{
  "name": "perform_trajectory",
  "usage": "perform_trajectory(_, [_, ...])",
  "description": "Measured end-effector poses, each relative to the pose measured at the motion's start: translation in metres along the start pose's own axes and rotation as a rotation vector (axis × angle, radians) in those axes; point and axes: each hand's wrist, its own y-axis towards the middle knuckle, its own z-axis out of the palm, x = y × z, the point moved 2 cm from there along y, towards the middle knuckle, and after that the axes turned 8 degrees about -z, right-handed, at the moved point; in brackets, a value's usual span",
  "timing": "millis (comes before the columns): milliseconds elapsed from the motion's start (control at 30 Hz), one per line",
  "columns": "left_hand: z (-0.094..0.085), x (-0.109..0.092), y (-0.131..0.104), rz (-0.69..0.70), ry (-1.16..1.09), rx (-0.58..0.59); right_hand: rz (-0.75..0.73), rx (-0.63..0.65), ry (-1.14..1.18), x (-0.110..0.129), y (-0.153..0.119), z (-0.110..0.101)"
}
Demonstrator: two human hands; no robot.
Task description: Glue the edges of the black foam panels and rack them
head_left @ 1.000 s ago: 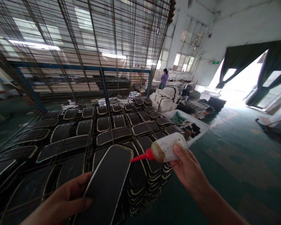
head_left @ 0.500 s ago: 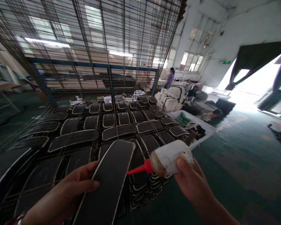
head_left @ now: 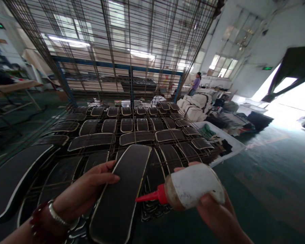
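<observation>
My left hand (head_left: 98,178) grips the left edge of a long dark panel (head_left: 122,189) with rounded corners and a pale rim, its thumb lying on the upper face. The panel is held tilted above stacks of similar dark panels (head_left: 137,137). In my right hand (head_left: 216,210) is a squeeze bottle (head_left: 193,186) with a white label and brownish contents, lying on its side. Its red nozzle (head_left: 149,196) points left, and the tip meets the panel's right edge. The fingers behind the bottle are mostly hidden.
A raised wire rack (head_left: 142,34) on a blue frame (head_left: 130,84) slopes over the stacks. To the right stands a white bin (head_left: 234,144) with cloth scraps, near white bundles (head_left: 195,105). A person (head_left: 196,83) in purple stands farther back. Green floor (head_left: 264,196) lies at right.
The view has swung left. The nozzle tip has moved down along the panel's right edge, toward me. More of my left wrist and the panel's near end now show.
</observation>
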Motion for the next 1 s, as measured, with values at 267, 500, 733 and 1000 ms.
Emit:
perform_trajectory(267, [-0.007,-0.004,0.005,0.043,-0.018,-0.046,0.028,-0.052,-0.057,0.000,-0.013,0.006])
perform_trajectory(500, [-0.008,-0.008,0.007,0.078,-0.059,-0.113,0.013,-0.057,-0.089,0.000,-0.015,0.009])
perform_trajectory(733, [-0.008,-0.010,0.004,0.138,-0.098,-0.220,0.066,-0.105,0.060,-0.023,-0.026,0.005])
perform_trajectory(1000, [0.003,0.006,0.015,0.151,-0.027,-0.118,0.180,-0.228,0.324,-0.042,0.023,0.013])
